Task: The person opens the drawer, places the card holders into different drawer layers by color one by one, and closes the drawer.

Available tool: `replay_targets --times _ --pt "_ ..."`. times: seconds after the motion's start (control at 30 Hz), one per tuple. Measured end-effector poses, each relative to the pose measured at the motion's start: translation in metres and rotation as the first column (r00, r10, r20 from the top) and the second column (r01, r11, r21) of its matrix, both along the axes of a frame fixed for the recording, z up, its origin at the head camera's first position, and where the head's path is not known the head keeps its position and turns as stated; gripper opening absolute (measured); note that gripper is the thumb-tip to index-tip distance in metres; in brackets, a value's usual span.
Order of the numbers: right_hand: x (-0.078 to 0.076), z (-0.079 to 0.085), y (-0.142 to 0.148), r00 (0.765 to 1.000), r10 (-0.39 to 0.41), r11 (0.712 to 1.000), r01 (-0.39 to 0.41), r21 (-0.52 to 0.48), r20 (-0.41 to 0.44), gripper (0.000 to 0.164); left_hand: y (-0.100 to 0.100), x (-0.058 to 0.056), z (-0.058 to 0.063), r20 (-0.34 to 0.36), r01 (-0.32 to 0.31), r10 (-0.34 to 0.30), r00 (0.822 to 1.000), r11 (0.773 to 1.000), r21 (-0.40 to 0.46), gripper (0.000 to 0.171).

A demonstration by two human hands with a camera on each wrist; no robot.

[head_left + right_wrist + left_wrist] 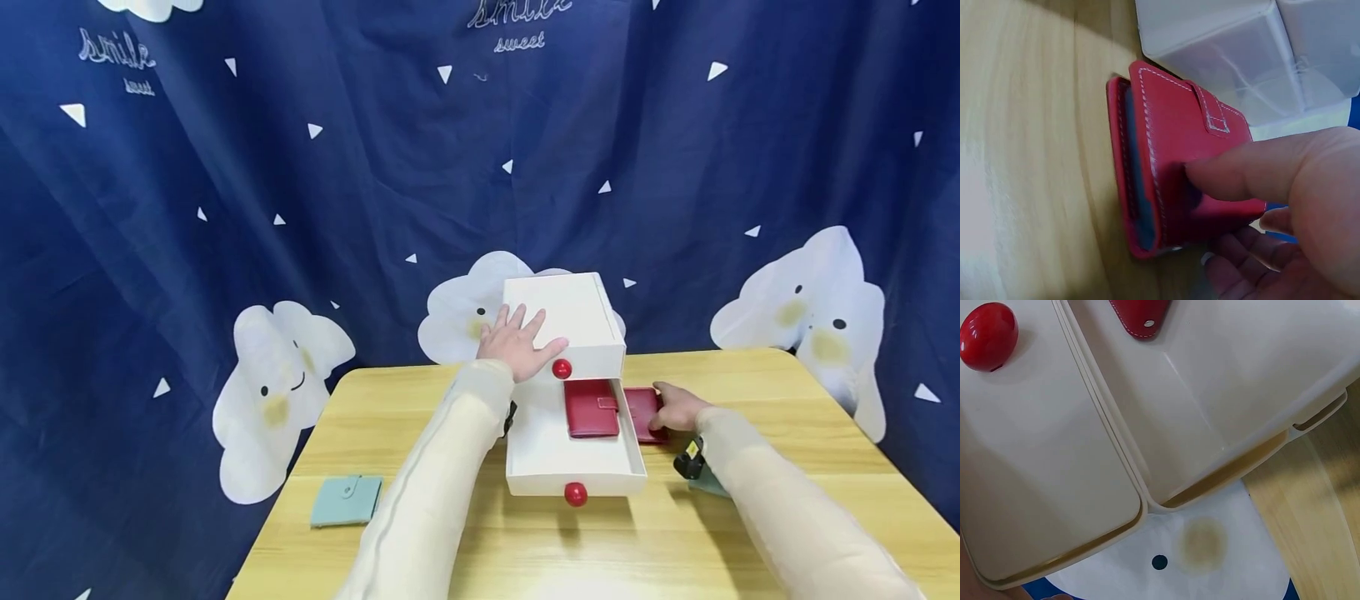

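Note:
On top of a small white drawer unit my left hand rests with its fingers spread. The lower drawer is pulled out, and one red wallet lies inside it. In the left wrist view the tip of a red strap with a metal snap shows in that drawer. Beside the unit, on its right, my right hand pinches a second red wallet over the table. Its thumb presses the wallet's face and the other fingers are behind the lower edge, partly hidden.
A pale blue wallet lies on the wooden table at the left. Part of another bluish item shows under my right forearm. Red round knobs stick out from the drawers. A dark blue curtain hangs behind.

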State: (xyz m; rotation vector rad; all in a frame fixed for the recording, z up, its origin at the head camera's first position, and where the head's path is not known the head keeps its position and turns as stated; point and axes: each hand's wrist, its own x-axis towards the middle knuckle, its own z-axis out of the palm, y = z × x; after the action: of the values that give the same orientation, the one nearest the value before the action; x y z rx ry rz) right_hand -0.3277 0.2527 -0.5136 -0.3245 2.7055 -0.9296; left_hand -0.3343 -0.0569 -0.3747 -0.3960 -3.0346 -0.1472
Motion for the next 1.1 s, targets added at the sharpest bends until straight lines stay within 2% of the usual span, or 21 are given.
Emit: replay_targets --times 0.2,0.4,0.47,0.53,0.83,1.1 --pt "0.003 -0.002 -0.006 1.0 -0.004 0.999 0.004 -0.044 -0.003 0.089 0.001 0.0 -0.001 -0.007 -0.004 0.004 1.0 1.0 0.001 0.088" --pt "0.006 -0.001 -0.005 0.999 -0.052 0.999 0.052 -0.016 -0.007 0.053 0.004 0.002 0.0 -0.007 0.007 -0.007 1.0 1.0 -0.009 0.087" --pt "0.006 -0.001 -0.005 0.998 -0.067 0.998 0.067 -0.002 -0.007 0.05 0.004 0.001 0.0 -0.011 0.009 -0.009 1.0 1.0 -0.004 0.088" --pt "0.006 -0.001 -0.005 0.997 -0.076 0.997 0.077 0.017 -0.011 0.056 0.004 0.0 -0.001 -0.015 0.009 -0.009 1.0 1.0 0.001 0.089" --pt "0.012 0.007 -0.01 0.99 -0.139 0.982 0.141 0.126 -0.018 0.064 0.001 -0.003 -0.003 -0.025 0.005 -0.005 1.0 1.0 -0.001 0.091" --pt "0.013 0.009 -0.019 0.984 -0.179 0.971 0.177 0.162 0.002 0.057 0.002 -0.002 -0.003 -0.016 -0.006 0.006 1.0 1.0 0.012 0.087"
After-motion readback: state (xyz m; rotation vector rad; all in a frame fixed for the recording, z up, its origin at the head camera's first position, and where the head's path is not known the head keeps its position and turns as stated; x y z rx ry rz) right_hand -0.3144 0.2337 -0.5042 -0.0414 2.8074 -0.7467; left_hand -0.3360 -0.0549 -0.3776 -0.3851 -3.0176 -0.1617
